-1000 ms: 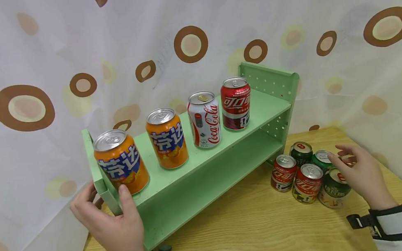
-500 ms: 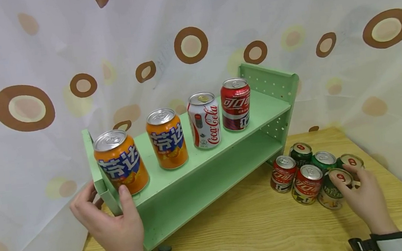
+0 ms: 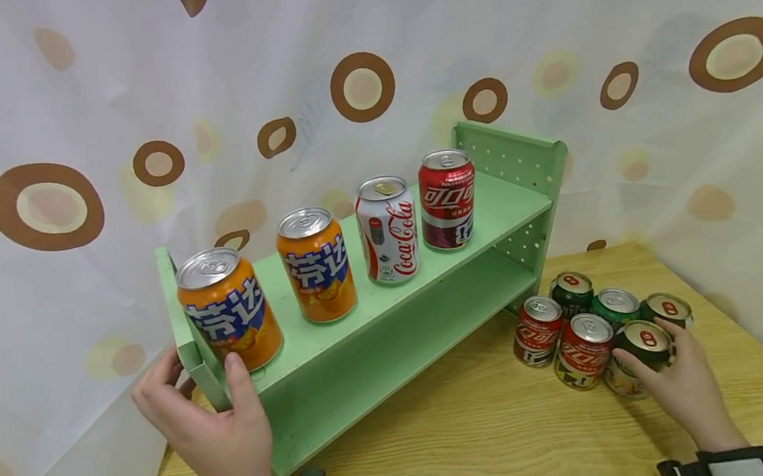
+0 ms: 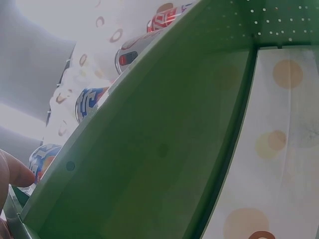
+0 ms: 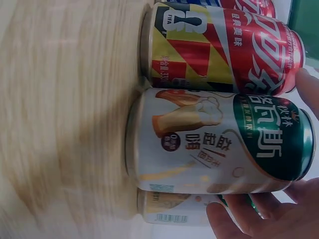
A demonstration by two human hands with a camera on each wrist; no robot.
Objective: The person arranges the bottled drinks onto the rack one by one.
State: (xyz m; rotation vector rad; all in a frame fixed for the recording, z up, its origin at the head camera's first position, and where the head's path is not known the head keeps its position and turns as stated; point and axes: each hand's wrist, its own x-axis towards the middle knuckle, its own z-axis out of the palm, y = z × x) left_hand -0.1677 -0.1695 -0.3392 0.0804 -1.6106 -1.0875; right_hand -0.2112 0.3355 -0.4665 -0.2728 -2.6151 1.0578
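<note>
My left hand [image 3: 216, 437] grips the left end panel of a green two-tier shelf [image 3: 389, 363], fingers outside, thumb at the foot of an orange soda can [image 3: 230, 310]. On the top tier stand a second orange can [image 3: 317, 269], a white Coca-Cola can [image 3: 388, 233] and a red cola can [image 3: 448, 203]. Down on the table, my right hand [image 3: 695, 387] holds a dark green and white drink can [image 5: 209, 142] between thumb and fingers. That can still stands on the wood, close against a red and yellow cola can [image 5: 214, 50].
Beside the held can stand another red can [image 3: 538, 330], a dark green can [image 3: 572, 295], a green can [image 3: 617, 307] and a green-topped can [image 3: 668, 307]. A patterned curtain [image 3: 248, 57] hangs behind the wooden table [image 3: 446, 435].
My right hand has come down from above the can group, then shifted slightly left, its thumb and fingers settling around the front green and white can. My left hand stays on the shelf.
</note>
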